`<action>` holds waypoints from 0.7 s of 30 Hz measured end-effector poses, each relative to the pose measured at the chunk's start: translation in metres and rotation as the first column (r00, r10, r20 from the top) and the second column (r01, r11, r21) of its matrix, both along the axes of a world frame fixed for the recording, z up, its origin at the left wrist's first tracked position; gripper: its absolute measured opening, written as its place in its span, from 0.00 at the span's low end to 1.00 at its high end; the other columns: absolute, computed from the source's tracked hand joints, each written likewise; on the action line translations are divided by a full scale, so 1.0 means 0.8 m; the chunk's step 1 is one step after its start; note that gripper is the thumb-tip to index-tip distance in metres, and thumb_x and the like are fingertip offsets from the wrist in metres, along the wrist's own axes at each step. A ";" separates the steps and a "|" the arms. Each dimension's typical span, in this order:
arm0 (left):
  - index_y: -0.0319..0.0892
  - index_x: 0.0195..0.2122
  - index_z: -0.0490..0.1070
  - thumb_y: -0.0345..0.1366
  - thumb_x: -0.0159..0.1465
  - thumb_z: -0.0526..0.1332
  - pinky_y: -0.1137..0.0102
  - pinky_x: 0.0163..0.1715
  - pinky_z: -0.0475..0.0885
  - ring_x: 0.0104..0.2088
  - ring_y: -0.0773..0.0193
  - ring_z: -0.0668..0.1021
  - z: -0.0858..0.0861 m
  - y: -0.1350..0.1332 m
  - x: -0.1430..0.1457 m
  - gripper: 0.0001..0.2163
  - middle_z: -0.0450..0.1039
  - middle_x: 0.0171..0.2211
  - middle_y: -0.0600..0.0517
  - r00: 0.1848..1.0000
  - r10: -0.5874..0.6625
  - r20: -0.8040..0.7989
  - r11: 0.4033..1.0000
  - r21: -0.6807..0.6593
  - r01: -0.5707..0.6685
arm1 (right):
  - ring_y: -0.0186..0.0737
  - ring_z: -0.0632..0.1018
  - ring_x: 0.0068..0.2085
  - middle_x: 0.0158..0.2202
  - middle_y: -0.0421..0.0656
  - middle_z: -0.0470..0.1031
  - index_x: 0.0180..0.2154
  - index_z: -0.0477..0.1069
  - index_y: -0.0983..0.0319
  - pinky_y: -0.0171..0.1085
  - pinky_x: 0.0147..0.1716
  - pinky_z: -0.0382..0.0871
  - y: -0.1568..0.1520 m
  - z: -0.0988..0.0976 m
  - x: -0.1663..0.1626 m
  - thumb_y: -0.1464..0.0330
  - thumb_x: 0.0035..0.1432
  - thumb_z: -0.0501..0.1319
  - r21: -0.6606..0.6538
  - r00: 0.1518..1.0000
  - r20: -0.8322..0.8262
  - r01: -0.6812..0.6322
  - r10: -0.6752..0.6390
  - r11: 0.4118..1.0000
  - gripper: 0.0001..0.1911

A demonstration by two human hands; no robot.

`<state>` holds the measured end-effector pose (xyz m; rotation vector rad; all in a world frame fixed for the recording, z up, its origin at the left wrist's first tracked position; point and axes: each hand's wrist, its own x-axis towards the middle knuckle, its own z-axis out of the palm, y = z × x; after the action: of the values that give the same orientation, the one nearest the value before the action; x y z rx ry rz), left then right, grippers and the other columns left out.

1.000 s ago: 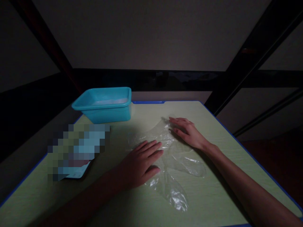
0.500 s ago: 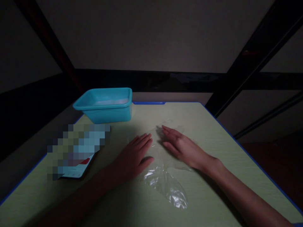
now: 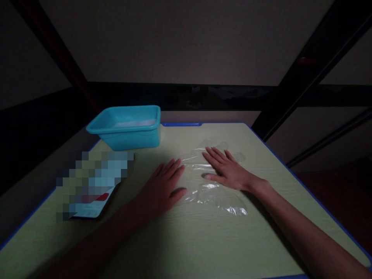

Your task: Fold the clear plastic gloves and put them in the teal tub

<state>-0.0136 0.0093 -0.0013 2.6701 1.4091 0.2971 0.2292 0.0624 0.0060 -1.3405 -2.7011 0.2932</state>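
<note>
A clear disposable plastic glove (image 3: 200, 197) lies spread on the table, its rounded finger ends pointing away and to the right, its thumb part toward the near right. My right hand (image 3: 229, 170) rests palm down over the glove's finger side, fingers stretched and slightly apart. At the glove's left edge, my left hand (image 3: 161, 186) lies flat with fingers extended and thumb out, its fingertips touching or very near the film. Nothing is gripped in either hand. Part of the glove is hidden under my right hand.
The pale table (image 3: 186, 248) has a blue edge. A turquoise plastic basket (image 3: 132, 139) with something white inside stands at the back left. Left of my left hand lies a flat phone-like object (image 3: 90, 209), mostly pixelated. A wall and dark bars rise behind the table.
My right hand has slid slightly right and its fingers have spread flat. The glove is smoother, with its thumb part swung up and to the right. My left hand has moved slightly left.
</note>
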 end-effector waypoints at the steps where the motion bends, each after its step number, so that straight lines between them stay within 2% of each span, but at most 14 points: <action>1: 0.33 0.59 0.56 0.40 0.63 0.53 0.48 0.56 0.54 0.61 0.47 0.56 0.000 0.000 0.000 0.25 0.52 0.62 0.37 1.000 0.006 -0.005 1.000 -0.001 -0.006 | 0.58 0.47 0.64 0.64 0.56 0.44 0.62 0.49 0.65 0.63 0.57 0.41 0.002 0.002 0.003 0.46 0.57 0.48 0.010 1.000 -0.024 -0.001 0.001 1.000 0.40; 3: 0.34 0.59 0.55 0.40 0.62 0.54 0.46 0.56 0.54 0.61 0.46 0.55 0.000 0.001 -0.001 0.25 0.52 0.62 0.37 1.000 0.023 -0.001 1.000 0.001 -0.023 | 0.57 0.48 0.64 0.64 0.57 0.46 0.61 0.52 0.66 0.61 0.57 0.43 0.002 0.009 0.006 0.49 0.57 0.51 0.047 0.996 -0.085 -0.035 0.039 0.998 0.38; 6: 0.33 0.57 0.57 0.39 0.62 0.54 0.47 0.56 0.54 0.61 0.45 0.57 0.000 0.001 -0.003 0.24 0.53 0.61 0.36 0.996 0.024 0.089 0.999 0.046 -0.029 | 0.53 0.57 0.61 0.61 0.56 0.55 0.53 0.63 0.67 0.52 0.56 0.54 -0.012 0.030 0.000 0.56 0.55 0.58 0.110 0.963 -0.157 -0.204 0.220 0.973 0.28; 8: 0.34 0.55 0.60 0.35 0.62 0.53 0.52 0.55 0.58 0.59 0.49 0.61 0.003 0.000 -0.004 0.20 0.57 0.59 0.36 0.977 -0.036 0.210 0.995 0.098 0.015 | 0.46 0.67 0.53 0.52 0.51 0.66 0.43 0.70 0.64 0.45 0.52 0.62 -0.028 0.047 -0.007 0.61 0.54 0.60 0.081 0.932 -0.158 -0.317 0.326 0.945 0.17; 10: 0.36 0.51 0.64 0.31 0.63 0.51 0.59 0.51 0.65 0.54 0.55 0.68 0.007 -0.004 -0.003 0.15 0.65 0.53 0.40 0.934 -0.128 0.334 0.987 0.133 0.087 | 0.43 0.72 0.43 0.40 0.46 0.72 0.36 0.71 0.63 0.43 0.45 0.66 -0.046 0.060 -0.014 0.64 0.52 0.62 0.031 0.921 -0.107 -0.373 0.374 0.927 0.10; 12: 0.38 0.44 0.68 0.29 0.63 0.50 0.65 0.45 0.70 0.45 0.60 0.73 0.010 -0.008 0.001 0.12 0.71 0.44 0.44 0.887 -0.212 0.410 0.976 0.133 0.171 | 0.42 0.73 0.39 0.35 0.44 0.71 0.33 0.70 0.63 0.42 0.42 0.67 -0.060 0.068 -0.019 0.66 0.51 0.62 -0.009 0.920 -0.052 -0.390 0.389 0.921 0.07; 15: 0.38 0.38 0.71 0.26 0.61 0.51 0.70 0.37 0.70 0.36 0.64 0.73 0.013 -0.013 0.007 0.10 0.72 0.35 0.47 0.869 -0.276 0.411 0.960 0.068 0.272 | 0.42 0.72 0.37 0.34 0.44 0.71 0.32 0.70 0.62 0.42 0.41 0.67 -0.070 0.071 -0.021 0.69 0.51 0.60 -0.009 0.923 -0.002 -0.386 0.386 0.923 0.05; 18: 0.38 0.37 0.71 0.26 0.60 0.52 0.70 0.36 0.69 0.35 0.63 0.72 0.014 -0.014 0.010 0.10 0.71 0.34 0.48 0.882 -0.271 0.385 0.956 -0.002 0.295 | 0.44 0.72 0.37 0.35 0.46 0.71 0.34 0.70 0.63 0.44 0.41 0.67 -0.069 0.068 -0.020 0.71 0.49 0.58 0.004 0.936 0.035 -0.351 0.351 0.936 0.07; 21: 0.38 0.37 0.71 0.25 0.60 0.53 0.69 0.39 0.68 0.38 0.62 0.71 0.014 -0.013 0.010 0.09 0.70 0.36 0.47 0.894 -0.248 0.374 0.962 -0.017 0.274 | 0.46 0.72 0.39 0.37 0.49 0.71 0.36 0.70 0.65 0.45 0.41 0.67 -0.066 0.064 -0.018 0.73 0.46 0.58 -0.003 0.948 0.057 -0.313 0.313 0.950 0.11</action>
<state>-0.0058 -0.0008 0.0096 2.5299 0.9214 0.6673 0.2148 0.0093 0.0575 -0.9245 -2.9561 0.2774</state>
